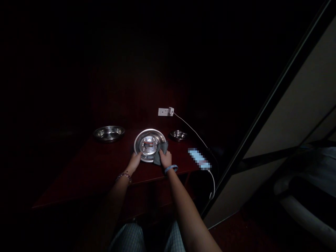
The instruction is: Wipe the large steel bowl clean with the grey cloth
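Note:
A shiny steel plate (pixel 148 141) with a small label in its middle lies on a dark red table (pixel 105 168). My left hand (pixel 134 162) rests on the plate's near left rim, fingers curled onto it. My right hand (pixel 165 158) is closed on a grey cloth (pixel 161 150) that lies against the plate's right edge. A beaded bracelet is on my left wrist and a blue band on my right.
A wide steel bowl (pixel 109 133) sits at the left, a small steel bowl (pixel 178 135) at the right. A white wall socket (pixel 165 111) feeds a white cable (pixel 193 133) to a blurred phone (pixel 198 158). A dark-framed panel (pixel 275 105) stands at the right.

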A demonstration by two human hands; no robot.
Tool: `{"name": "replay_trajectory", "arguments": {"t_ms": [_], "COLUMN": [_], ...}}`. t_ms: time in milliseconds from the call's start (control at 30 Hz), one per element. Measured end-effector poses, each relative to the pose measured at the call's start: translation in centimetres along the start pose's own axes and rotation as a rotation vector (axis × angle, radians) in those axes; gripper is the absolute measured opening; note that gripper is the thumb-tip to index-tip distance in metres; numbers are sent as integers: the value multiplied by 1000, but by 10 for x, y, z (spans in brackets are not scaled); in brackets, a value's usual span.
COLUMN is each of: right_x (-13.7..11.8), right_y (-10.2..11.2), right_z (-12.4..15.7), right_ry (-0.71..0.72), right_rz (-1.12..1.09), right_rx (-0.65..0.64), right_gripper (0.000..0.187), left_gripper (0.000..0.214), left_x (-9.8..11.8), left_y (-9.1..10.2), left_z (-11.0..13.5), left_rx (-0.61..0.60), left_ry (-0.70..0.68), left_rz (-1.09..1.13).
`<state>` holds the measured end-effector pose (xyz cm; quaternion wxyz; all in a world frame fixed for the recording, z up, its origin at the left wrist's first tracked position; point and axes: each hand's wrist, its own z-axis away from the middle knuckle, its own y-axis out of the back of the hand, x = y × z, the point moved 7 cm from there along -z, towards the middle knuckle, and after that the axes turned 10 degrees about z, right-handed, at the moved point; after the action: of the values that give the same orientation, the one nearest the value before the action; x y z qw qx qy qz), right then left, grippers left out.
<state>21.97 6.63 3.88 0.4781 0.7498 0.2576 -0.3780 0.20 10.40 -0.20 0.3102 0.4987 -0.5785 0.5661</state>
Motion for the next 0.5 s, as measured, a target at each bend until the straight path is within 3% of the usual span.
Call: {"name": "replay_trajectory", "arguments": {"t_ms": [100,500], "right_x": [-1,-3], "right_y": [0,0], "right_z": [0,2], "right_ry": [17,-9], "right_rz": [19,5], "right_rx": [-5,-11], "right_gripper": [27,27], "left_gripper": [20,22], "left_x": [1,16], "left_y": [0,-1], "left_z": [4,12], "left_rx": [65,64], "left_ry": [48,-23], "left_rz": [18,-44]}}
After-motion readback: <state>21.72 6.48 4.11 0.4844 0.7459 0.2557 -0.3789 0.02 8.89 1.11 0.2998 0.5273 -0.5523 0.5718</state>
